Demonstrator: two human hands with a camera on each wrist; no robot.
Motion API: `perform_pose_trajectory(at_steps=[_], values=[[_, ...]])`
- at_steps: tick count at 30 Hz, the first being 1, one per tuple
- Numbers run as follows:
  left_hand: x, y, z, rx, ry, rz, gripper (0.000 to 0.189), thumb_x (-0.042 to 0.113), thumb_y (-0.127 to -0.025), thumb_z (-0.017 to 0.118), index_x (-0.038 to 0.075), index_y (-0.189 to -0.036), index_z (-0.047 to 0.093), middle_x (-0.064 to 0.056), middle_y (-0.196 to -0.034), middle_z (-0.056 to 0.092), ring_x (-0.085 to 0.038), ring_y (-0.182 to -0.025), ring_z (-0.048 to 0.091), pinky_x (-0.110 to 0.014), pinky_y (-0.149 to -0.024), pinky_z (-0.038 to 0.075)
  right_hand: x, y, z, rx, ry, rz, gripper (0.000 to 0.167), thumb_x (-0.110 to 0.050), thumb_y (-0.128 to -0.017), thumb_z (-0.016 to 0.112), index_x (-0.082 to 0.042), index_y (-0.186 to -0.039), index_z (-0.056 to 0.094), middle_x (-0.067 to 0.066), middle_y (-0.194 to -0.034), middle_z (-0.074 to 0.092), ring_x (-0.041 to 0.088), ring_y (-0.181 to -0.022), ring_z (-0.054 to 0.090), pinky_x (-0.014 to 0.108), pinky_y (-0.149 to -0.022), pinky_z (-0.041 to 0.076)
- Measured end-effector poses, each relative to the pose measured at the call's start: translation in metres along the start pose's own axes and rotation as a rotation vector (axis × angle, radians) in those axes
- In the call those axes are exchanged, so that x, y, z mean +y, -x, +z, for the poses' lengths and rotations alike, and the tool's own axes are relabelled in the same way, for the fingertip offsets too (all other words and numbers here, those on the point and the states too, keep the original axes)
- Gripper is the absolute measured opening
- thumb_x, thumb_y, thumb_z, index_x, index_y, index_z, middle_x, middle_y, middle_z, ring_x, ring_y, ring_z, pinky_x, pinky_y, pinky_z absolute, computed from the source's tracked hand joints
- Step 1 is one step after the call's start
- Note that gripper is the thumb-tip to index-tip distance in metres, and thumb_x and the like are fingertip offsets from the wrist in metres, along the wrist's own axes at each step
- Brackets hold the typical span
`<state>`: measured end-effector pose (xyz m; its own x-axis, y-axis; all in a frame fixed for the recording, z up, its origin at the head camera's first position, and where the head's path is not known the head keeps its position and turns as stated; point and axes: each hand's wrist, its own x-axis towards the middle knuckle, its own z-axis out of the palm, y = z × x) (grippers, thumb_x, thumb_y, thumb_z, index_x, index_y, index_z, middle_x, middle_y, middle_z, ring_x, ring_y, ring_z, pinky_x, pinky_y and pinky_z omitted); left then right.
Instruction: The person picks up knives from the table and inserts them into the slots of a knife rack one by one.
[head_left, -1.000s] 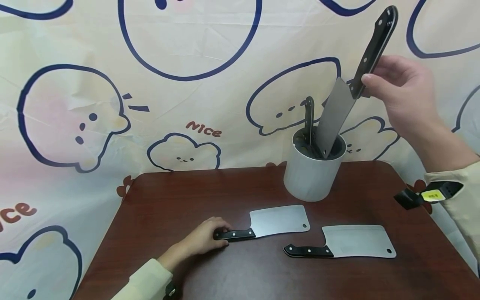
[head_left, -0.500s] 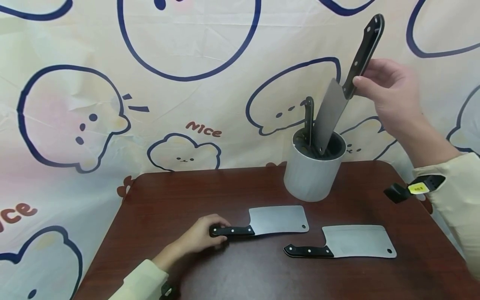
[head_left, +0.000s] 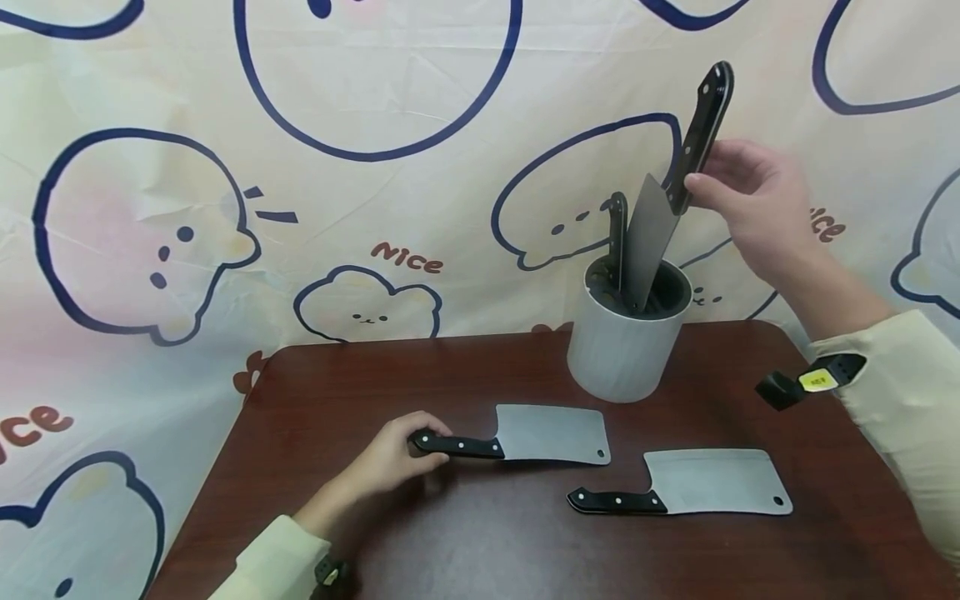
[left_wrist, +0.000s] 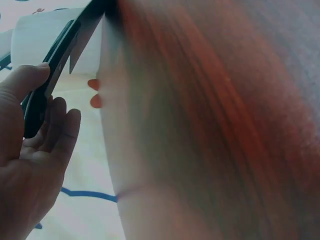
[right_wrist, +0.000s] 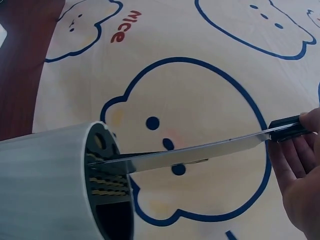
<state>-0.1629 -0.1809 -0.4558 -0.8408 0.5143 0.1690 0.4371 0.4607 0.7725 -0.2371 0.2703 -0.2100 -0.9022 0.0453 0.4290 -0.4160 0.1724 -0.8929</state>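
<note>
My right hand (head_left: 765,208) pinches the black riveted handle of a kitchen knife (head_left: 649,242) near the blade. Tilted, its blade points down, with the lower end inside a white round knife holder (head_left: 622,358). From the right wrist view, the blade (right_wrist: 210,150) enters the holder's slotted dark insert (right_wrist: 107,182). Lower left, my left hand (head_left: 390,454) grips the end of a cleaver's black handle; that cleaver's broad blade (head_left: 551,433) points right, close over the table. In the left wrist view, thumb and fingers close around the handle (left_wrist: 37,107).
Another cleaver (head_left: 716,482) lies flat on the brown table (head_left: 465,542), to the right, handle leftward. A black-handled utensil (head_left: 618,233) stands in the holder beside the knife. A cartoon-printed cloth (head_left: 375,208) hangs behind the table's back edge.
My right hand has moved left and down, with the knife steeper and lower in the holder. My left hand has shifted slightly left and up, taking the cleaver with it.
</note>
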Motion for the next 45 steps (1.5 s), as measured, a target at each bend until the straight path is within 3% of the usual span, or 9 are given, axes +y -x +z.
perform_pose_trajectory(at_steps=[6, 12, 16, 20, 24, 30, 37, 41, 45], values=[[0.008, -0.004, -0.01, 0.069, 0.083, 0.004, 0.035, 0.005, -0.084, 0.083, 0.008, -0.117, 0.07, 0.0, -0.106, 0.07, -0.016, -0.094, 0.065, -0.032, -0.085, 0.057, 0.018, 0.004, 0.002, -0.019, 0.17, 0.05, 0.04, -0.014, -0.098, 0.07, -0.012, -0.137, 0.063, -0.003, -0.117, 0.069, 0.011, -0.111, 0.064, 0.014, -0.093, 0.051], [0.021, -0.008, -0.023, 0.158, 0.203, 0.01, 0.041, 0.002, -0.085, 0.081, 0.007, -0.123, 0.066, -0.015, -0.115, 0.069, -0.02, -0.096, 0.068, -0.026, -0.09, 0.056, 0.036, 0.01, 0.005, -0.034, 0.283, 0.079, 0.045, -0.023, -0.099, 0.068, -0.016, -0.142, 0.059, -0.004, -0.122, 0.068, 0.006, -0.113, 0.063, 0.035, -0.111, 0.044], [0.03, -0.011, -0.032, 0.196, 0.263, 0.028, 0.045, 0.0, -0.086, 0.079, 0.004, -0.128, 0.064, -0.022, -0.117, 0.066, -0.02, -0.098, 0.068, -0.026, -0.089, 0.057, 0.044, 0.014, 0.008, -0.072, 0.307, 0.068, 0.044, -0.025, -0.1, 0.067, -0.016, -0.142, 0.059, -0.001, -0.126, 0.068, 0.009, -0.116, 0.063, 0.038, -0.11, 0.045], [0.038, -0.014, -0.039, 0.245, 0.292, 0.037, 0.048, -0.002, -0.086, 0.079, 0.0, -0.131, 0.062, -0.022, -0.117, 0.067, -0.017, -0.099, 0.069, -0.025, -0.089, 0.057, 0.051, 0.017, 0.011, -0.101, 0.304, 0.071, 0.044, -0.027, -0.101, 0.066, -0.015, -0.143, 0.059, 0.002, -0.129, 0.066, 0.012, -0.119, 0.062, 0.038, -0.109, 0.046], [0.046, -0.018, -0.043, 0.298, 0.315, 0.072, 0.049, -0.006, -0.085, 0.078, 0.0, -0.131, 0.063, -0.024, -0.117, 0.067, -0.016, -0.099, 0.069, -0.026, -0.09, 0.057, 0.059, 0.021, 0.012, -0.12, 0.315, 0.094, 0.047, -0.031, -0.101, 0.065, -0.015, -0.145, 0.057, 0.005, -0.132, 0.064, 0.018, -0.123, 0.06, 0.046, -0.11, 0.044], [0.058, -0.023, -0.048, 0.355, 0.329, 0.107, 0.049, -0.008, -0.085, 0.077, 0.0, -0.132, 0.064, -0.016, -0.116, 0.071, -0.016, -0.101, 0.071, -0.028, -0.09, 0.057, 0.075, 0.028, 0.015, -0.121, 0.391, 0.142, 0.053, -0.041, -0.1, 0.064, -0.012, -0.144, 0.056, 0.012, -0.133, 0.062, 0.025, -0.123, 0.056, 0.056, -0.106, 0.045], [0.073, -0.028, -0.057, 0.387, 0.38, 0.137, 0.05, -0.012, -0.085, 0.075, -0.003, -0.133, 0.063, -0.006, -0.112, 0.074, -0.017, -0.1, 0.072, -0.03, -0.088, 0.058, 0.094, 0.036, 0.017, -0.169, 0.406, 0.183, 0.054, -0.039, -0.1, 0.065, -0.009, -0.143, 0.055, 0.013, -0.129, 0.062, 0.026, -0.118, 0.059, 0.054, -0.106, 0.046], [0.081, -0.029, -0.063, 0.397, 0.378, 0.151, 0.051, -0.012, -0.085, 0.075, -0.003, -0.133, 0.063, -0.015, -0.113, 0.073, -0.017, -0.099, 0.073, -0.03, -0.087, 0.058, 0.102, 0.038, 0.018, -0.187, 0.396, 0.191, 0.053, -0.036, -0.1, 0.066, -0.008, -0.143, 0.055, 0.014, -0.131, 0.061, 0.024, -0.118, 0.059, 0.047, -0.106, 0.047], [0.087, -0.03, -0.071, 0.408, 0.366, 0.174, 0.051, -0.014, -0.084, 0.074, -0.004, -0.134, 0.062, -0.025, -0.113, 0.071, -0.018, -0.099, 0.073, -0.029, -0.087, 0.058, 0.107, 0.039, 0.018, -0.198, 0.393, 0.201, 0.053, -0.034, -0.1, 0.067, -0.008, -0.144, 0.054, 0.015, -0.133, 0.061, 0.022, -0.118, 0.058, 0.03, -0.101, 0.048]])
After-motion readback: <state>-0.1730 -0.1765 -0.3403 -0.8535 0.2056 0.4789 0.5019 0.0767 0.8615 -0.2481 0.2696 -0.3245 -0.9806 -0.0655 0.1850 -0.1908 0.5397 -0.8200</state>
